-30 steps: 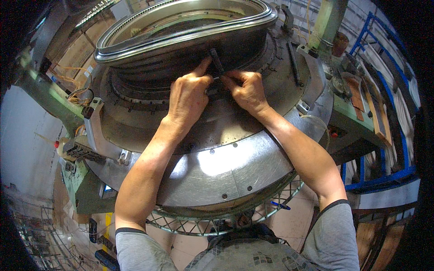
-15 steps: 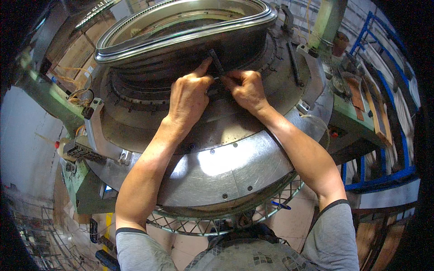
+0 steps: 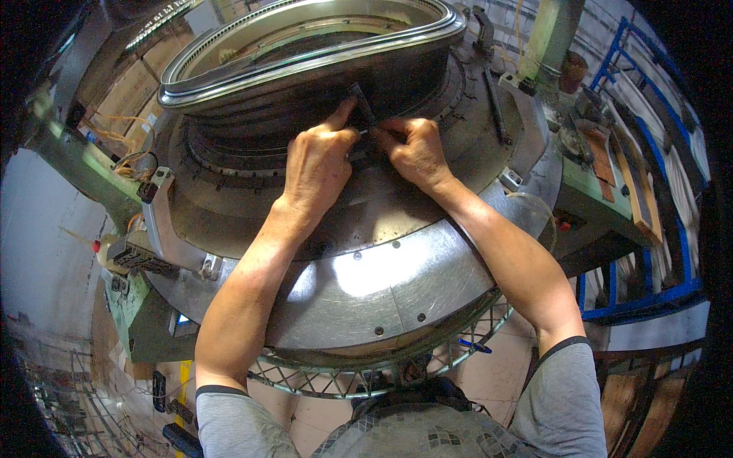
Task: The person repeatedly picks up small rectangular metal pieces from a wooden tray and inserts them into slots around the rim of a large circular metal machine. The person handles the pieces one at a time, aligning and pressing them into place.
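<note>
My left hand (image 3: 319, 158) and my right hand (image 3: 414, 151) meet over the dark bed of a large round metal machine (image 3: 366, 271). Between them stands a narrow dark bar (image 3: 363, 105), tilted against the dark wall under a polished ring (image 3: 321, 67). My left index finger reaches up along the bar near its top, while the other left fingers curl in below. Lower down, the right thumb and index finger pinch together at the bar's bottom end. Both sets of fingertips are partly hidden in shadow.
Upright metal brackets (image 3: 160, 217) stand on the machine's rim, and a dark rod (image 3: 496, 107) lies at the right of the bed. Green machine arms (image 3: 107, 179) flank both sides. A blue rack (image 3: 649, 309) with pale rolls stands at the right.
Both hands stay at the dark bar with almost the same grip. The view has shifted very slightly.
</note>
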Available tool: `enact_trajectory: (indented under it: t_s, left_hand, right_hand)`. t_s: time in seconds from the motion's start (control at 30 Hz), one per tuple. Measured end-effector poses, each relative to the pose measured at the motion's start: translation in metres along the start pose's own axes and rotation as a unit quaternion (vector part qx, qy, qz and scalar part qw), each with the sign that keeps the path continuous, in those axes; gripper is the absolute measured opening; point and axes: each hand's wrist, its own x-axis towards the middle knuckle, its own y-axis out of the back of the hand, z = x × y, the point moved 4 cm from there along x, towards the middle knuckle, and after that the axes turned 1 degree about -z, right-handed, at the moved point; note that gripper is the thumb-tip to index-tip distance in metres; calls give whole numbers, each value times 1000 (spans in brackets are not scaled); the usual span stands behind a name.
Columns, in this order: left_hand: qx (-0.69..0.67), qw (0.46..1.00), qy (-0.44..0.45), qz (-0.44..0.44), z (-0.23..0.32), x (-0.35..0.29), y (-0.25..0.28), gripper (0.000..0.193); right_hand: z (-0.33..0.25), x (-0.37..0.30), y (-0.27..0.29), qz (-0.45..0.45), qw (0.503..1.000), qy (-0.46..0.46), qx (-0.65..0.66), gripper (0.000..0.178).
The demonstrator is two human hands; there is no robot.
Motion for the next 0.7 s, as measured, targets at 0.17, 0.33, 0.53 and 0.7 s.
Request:
enact_trajectory:
  t_s: [0.17, 0.33, 0.53, 0.7]
  left_hand:
    - [7, 1000, 4, -15, -1, 0, -1, 14]
    - [9, 1000, 7, -22, -2, 0, -2, 17]
    - [5, 1000, -4, -23, -2, -1, -2, 23]
    - [1, 1000, -5, -26, -2, -1, -3, 25]
  right_hand:
    - [1, 0, 0, -7, 999, 15, -38, 18]
    - [2, 0, -1, -7, 1000, 12, -21, 19]
    - [-1, 0, 0, -11, 1000, -12, -12, 19]
    - [-3, 1, 1, -1, 1000, -13, -7, 20]
